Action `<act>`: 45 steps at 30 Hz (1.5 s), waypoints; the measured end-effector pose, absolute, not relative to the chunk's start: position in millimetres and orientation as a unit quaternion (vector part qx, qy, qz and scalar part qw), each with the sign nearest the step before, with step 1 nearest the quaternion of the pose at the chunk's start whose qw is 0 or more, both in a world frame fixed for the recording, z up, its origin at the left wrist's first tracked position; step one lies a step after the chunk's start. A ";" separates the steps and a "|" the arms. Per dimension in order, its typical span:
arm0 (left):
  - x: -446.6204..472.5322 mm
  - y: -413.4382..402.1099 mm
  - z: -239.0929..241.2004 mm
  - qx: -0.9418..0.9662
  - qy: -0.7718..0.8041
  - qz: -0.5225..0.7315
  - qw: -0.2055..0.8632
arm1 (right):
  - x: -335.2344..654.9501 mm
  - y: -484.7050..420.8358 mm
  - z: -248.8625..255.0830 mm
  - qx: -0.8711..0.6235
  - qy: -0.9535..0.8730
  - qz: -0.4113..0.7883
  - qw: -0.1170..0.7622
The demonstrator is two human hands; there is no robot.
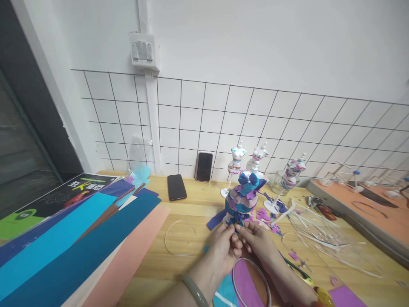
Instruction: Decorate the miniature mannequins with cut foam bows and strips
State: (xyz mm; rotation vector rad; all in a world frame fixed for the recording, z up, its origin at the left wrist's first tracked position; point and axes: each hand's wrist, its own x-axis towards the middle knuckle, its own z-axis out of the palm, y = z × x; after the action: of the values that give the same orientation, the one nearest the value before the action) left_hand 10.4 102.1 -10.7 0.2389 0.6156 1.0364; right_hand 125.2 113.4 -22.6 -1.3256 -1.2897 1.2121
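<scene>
A big white wall (271, 38) fills the back, smooth and plain, and a thin black wire grid (223, 119) of squares hangs low on it. Under it is a long wood table (191, 200), light yellow with fine lines in the wood. On the left side of the table lies a fan of flat soft sheets (73, 243) in blue, teal, pink and brown (they lie one over the other). On the far right sits a flat orange board (377, 204) with a grey edge. In the middle of the table stands the doll (244, 196), a small body shape on a stand, dressed in blue and purple bits with a blue bow on top. Three small dolls (259, 155) in white stand just behind it, near the grid. The left hand (223, 247) and the right hand (260, 243) meet at the bottom of the doll, and the fingertips of both are pinched shut on the blue bit there. A green bracelet (194, 290) is on the left wrist. A black phone (177, 186) lies flat to the left of the doll, and a second phone (203, 166) leans on the wall. A grey ring (252, 281) rests on a purple sheet (246, 294) below the hands. Tiny purple scraps (263, 214) and clear plastic strips (319, 238) lie to the right.
</scene>
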 end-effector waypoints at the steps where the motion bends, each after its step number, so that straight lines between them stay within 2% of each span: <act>1: 10.6 102.0 -11.0 0.112 0.288 0.487 0.817 | 125.2 113.1 -22.5 -0.535 -0.521 0.491 0.448; 8: 9.6 101.0 -9.2 0.099 0.283 0.490 0.818 | 126.7 109.0 -13.8 -0.521 -0.527 0.499 0.449; 29: 8.2 105.0 -11.0 0.036 0.276 0.449 0.849 | 122.6 111.7 -12.6 -0.555 -0.563 0.426 0.440; 45: 7.5 102.6 -9.8 0.047 0.270 0.454 0.848 | 126.9 103.3 -7.1 -0.557 -0.577 0.432 0.413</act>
State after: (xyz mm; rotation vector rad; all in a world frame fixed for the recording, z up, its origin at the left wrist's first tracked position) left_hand 7.5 102.6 -9.8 0.0992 0.5689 0.9566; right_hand 126.9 103.3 -7.1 -1.4010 -1.4508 1.0861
